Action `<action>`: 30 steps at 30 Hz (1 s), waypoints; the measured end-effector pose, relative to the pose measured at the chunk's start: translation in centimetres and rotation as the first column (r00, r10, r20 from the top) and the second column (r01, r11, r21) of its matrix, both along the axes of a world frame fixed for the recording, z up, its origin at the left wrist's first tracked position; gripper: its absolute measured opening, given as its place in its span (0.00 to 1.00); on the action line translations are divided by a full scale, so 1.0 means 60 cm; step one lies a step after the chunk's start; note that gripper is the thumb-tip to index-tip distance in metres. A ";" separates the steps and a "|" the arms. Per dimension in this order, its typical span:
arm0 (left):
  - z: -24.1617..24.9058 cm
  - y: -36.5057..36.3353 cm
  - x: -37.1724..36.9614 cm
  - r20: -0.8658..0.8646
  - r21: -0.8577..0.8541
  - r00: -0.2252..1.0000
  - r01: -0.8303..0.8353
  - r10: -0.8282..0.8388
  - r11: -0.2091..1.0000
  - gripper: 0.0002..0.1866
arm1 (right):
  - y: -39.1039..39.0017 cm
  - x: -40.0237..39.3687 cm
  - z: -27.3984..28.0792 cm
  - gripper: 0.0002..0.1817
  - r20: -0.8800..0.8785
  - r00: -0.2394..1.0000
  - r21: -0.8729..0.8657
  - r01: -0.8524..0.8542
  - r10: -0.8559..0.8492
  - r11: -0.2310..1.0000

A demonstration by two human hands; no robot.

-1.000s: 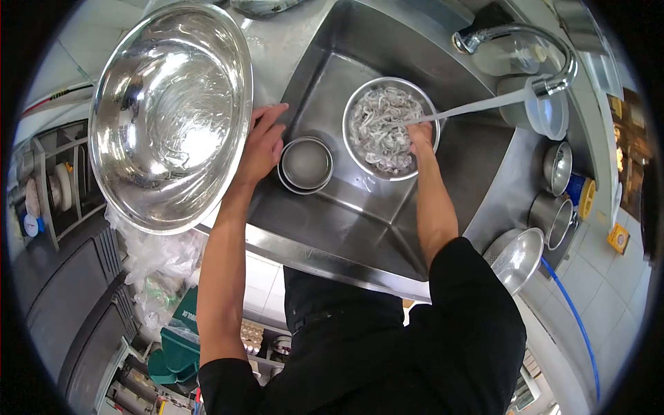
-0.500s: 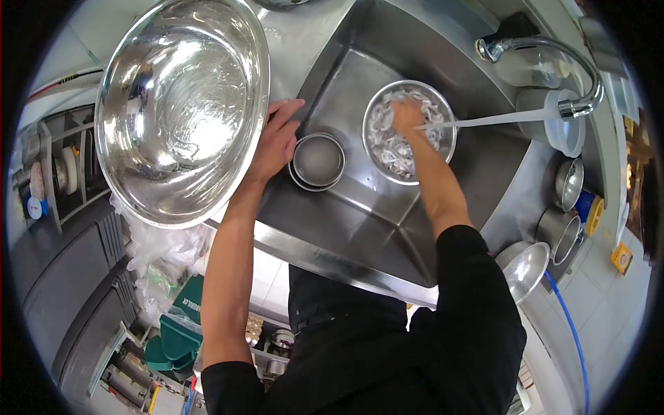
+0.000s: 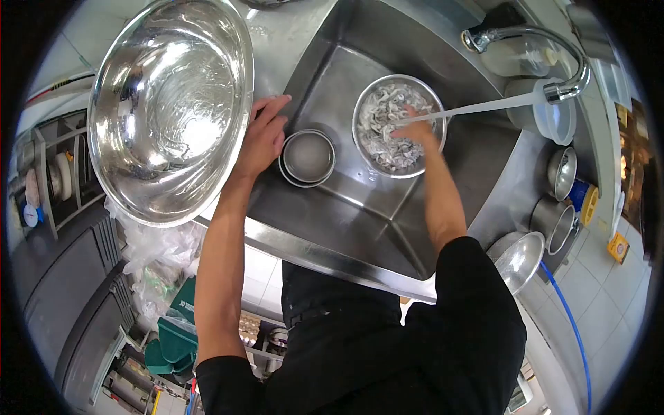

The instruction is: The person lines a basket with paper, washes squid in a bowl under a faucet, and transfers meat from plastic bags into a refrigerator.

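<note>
In the sink (image 3: 332,228) stands a round metal bowl (image 3: 365,155) filled with greyish-white, curled pieces that look like peeled shrimp (image 3: 387,111). Over its right side is my right hand (image 3: 418,133), fingers apart and reaching among the pieces. A stream of water from the faucet (image 3: 567,90) falls at this hand. My left hand (image 3: 263,142) rests at the sink's left edge with its fingers stretched out, right beside the rim of a large shiny metal basin (image 3: 149,173). The basin is tilted, with a wet-looking inside.
Two small stacked metal containers (image 3: 308,158) stand in the sink near my left hand. Along the right counter are a metal colander (image 3: 520,263), a metal pot (image 3: 553,225), another bowl (image 3: 564,173) and a clear plastic container (image 3: 557,121). Plastic bags (image 3: 155,256) hang at lower left.
My right hand has shifted from the upper middle of the bowl toward its right side, its fingers now spread more visibly. My left hand stays beside the basin. The whole view has shifted slightly.
</note>
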State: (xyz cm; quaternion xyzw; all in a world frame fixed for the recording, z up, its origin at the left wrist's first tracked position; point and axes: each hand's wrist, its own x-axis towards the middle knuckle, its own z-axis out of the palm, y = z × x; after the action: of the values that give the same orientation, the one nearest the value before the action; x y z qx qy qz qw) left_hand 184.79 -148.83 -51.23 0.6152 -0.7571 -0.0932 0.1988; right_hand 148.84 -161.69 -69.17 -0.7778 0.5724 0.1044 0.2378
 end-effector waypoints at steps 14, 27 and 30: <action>-0.004 0.002 0.002 -0.031 -0.033 0.999 -0.019 0.018 0.999 0.08 | 0.003 0.155 0.126 0.46 -0.242 0.957 0.162 -0.120 0.158 0.979; -0.002 0.004 0.002 -0.025 -0.018 1.000 -0.019 0.018 1.000 0.09 | -0.016 0.033 0.019 0.33 0.152 0.885 0.065 -0.452 0.439 0.889; -0.007 0.003 0.002 -0.043 -0.011 0.999 -0.011 0.011 1.000 0.09 | 0.096 0.061 0.080 0.37 -0.264 0.896 -0.084 -0.392 0.359 0.916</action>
State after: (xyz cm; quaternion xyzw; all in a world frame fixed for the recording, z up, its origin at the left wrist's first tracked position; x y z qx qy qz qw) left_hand 184.92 -148.63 -51.64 0.6161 -0.7498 -0.1010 0.2193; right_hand 152.53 -155.94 -64.39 -0.8692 0.4417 0.2037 0.0882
